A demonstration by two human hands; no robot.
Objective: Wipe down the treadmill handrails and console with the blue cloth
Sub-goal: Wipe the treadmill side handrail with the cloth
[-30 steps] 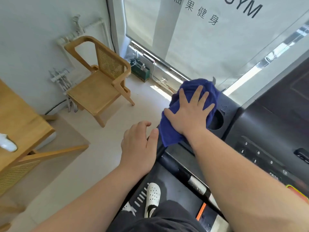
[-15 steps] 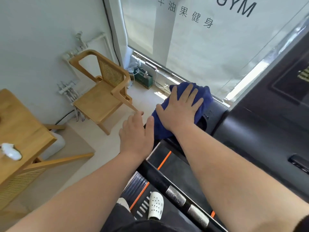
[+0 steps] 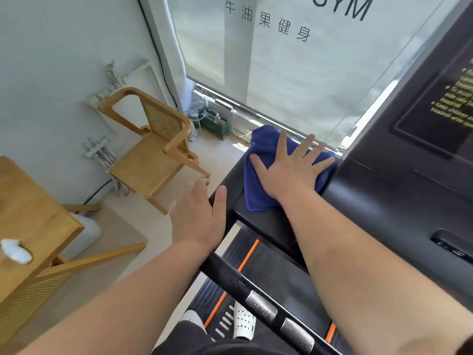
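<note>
Head view: the right hand (image 3: pixel 289 167) is laid flat with fingers spread wide on the blue cloth (image 3: pixel 258 193), pressing it onto the far left corner of the treadmill console (image 3: pixel 384 201), where the black top surface meets the raised panel. The left hand (image 3: pixel 199 213) is held open and empty, fingers loosely extended, its thumb just beside the console's left edge; whether it touches cannot be told. The cloth is judged soft, light and limp, likely to bunch or slide off if only pinched, so it is best taken under a flat palm, or wrapped around a bar for gripping. The handrail (image 3: pixel 258 301), with its metal sensor pads, runs nearer, below the forearms. A wooden chair (image 3: pixel 151 155) is seen farther left, well apart
</note>
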